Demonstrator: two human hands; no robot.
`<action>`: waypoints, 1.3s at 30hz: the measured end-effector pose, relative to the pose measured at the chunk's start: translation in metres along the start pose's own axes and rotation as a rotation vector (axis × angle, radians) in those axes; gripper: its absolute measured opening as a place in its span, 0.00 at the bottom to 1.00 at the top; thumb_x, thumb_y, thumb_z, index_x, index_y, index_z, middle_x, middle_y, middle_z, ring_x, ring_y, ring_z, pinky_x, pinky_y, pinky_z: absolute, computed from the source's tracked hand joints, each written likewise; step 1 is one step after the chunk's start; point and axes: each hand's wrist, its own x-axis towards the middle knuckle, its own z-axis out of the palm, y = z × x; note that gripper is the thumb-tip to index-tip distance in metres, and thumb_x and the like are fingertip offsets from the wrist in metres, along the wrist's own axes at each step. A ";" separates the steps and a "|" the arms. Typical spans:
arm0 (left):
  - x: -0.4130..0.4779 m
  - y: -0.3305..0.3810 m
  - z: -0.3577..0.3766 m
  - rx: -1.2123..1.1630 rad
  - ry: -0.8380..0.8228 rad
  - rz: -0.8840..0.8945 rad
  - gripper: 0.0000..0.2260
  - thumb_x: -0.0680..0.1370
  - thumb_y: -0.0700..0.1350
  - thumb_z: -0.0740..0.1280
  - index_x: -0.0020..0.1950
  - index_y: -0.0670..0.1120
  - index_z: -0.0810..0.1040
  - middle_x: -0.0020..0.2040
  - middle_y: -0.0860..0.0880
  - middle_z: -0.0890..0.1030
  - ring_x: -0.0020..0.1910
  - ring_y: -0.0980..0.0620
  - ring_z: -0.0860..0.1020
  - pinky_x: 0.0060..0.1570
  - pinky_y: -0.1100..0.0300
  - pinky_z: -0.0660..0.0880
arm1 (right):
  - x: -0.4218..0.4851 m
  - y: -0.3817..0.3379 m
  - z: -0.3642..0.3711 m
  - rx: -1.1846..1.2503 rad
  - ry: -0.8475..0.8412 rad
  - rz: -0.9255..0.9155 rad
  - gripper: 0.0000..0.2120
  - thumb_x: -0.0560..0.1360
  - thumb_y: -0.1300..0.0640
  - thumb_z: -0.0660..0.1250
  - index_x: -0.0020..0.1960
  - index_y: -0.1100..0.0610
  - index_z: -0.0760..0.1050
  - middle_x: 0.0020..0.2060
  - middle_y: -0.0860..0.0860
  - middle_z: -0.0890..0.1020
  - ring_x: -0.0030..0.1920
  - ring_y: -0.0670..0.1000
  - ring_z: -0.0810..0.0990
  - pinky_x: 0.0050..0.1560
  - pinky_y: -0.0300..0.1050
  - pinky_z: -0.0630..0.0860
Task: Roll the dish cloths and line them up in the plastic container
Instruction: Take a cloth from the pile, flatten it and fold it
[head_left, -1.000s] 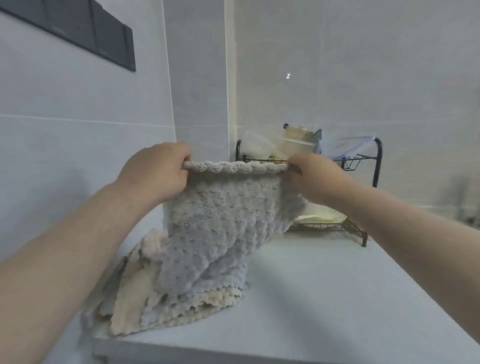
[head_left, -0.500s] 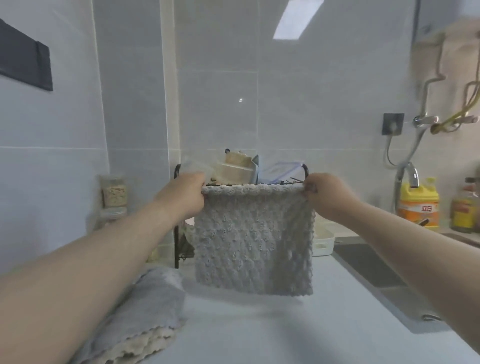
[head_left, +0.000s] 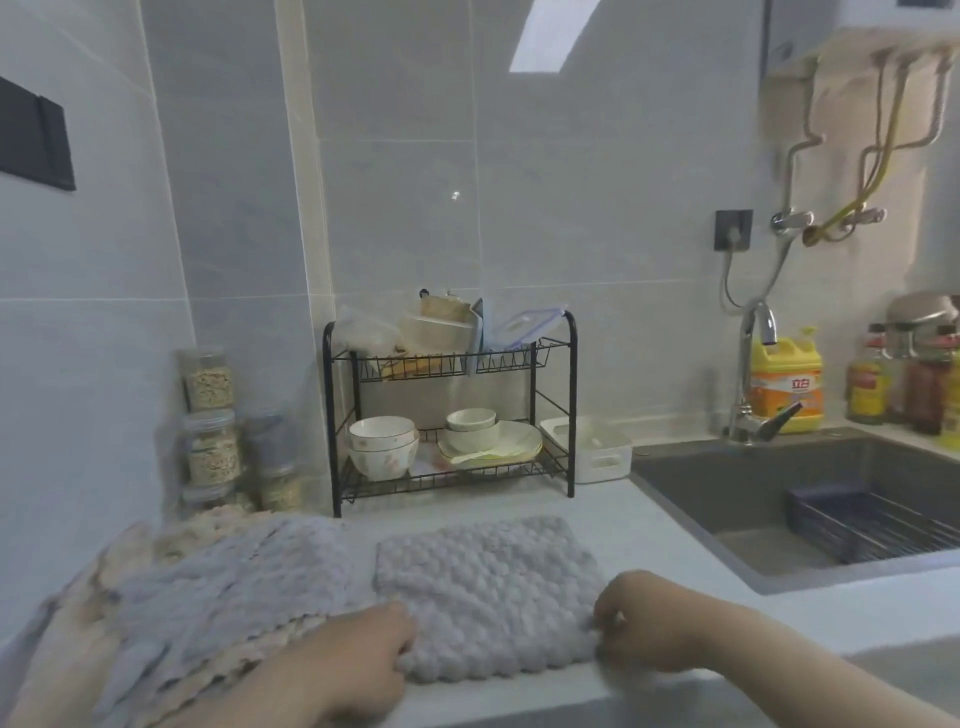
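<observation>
Far left on the counter we have the pile of dish cloths, grey ones rumpled over cream ones, and behind it a cluster of stacked jars against the wall. Moving in, our left hand sits at the near left corner of the grey dish cloth, fingers curled and gripping its edge. The cloth itself lies flat and spread out on the counter, just beside the pile, its near edge close to the counter's front. Behind it stands the black wire dish rack, bowls and plates on the lower shelf, tubs and lids on top. Just right of the rack, touching or nearly so, is the white plastic container, well back from the cloth, and we can't see into it. Our right hand pinches the cloth's near right corner with curled fingers. Further right, the sink drops into the counter, with the faucet and a yellow detergent bottle behind it.
</observation>
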 end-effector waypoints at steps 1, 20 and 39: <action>-0.002 0.001 -0.002 -0.023 -0.010 -0.015 0.05 0.69 0.50 0.59 0.37 0.51 0.64 0.45 0.48 0.74 0.38 0.51 0.69 0.37 0.55 0.63 | 0.001 0.002 0.001 0.043 -0.012 0.014 0.13 0.68 0.51 0.65 0.48 0.56 0.81 0.48 0.52 0.83 0.50 0.52 0.80 0.53 0.44 0.76; 0.040 -0.005 0.009 0.036 -0.052 -0.009 0.46 0.69 0.77 0.52 0.78 0.54 0.38 0.78 0.51 0.37 0.77 0.52 0.39 0.74 0.53 0.40 | 0.051 0.014 0.042 -0.161 -0.012 0.017 0.48 0.64 0.24 0.32 0.78 0.47 0.44 0.78 0.47 0.46 0.78 0.50 0.43 0.75 0.58 0.45; 0.201 -0.066 -0.031 -0.029 0.393 -0.141 0.09 0.75 0.39 0.64 0.37 0.50 0.71 0.45 0.49 0.71 0.43 0.49 0.72 0.39 0.56 0.68 | 0.227 0.056 0.005 -0.150 0.277 0.104 0.12 0.78 0.58 0.58 0.58 0.56 0.76 0.56 0.55 0.74 0.56 0.57 0.75 0.52 0.45 0.71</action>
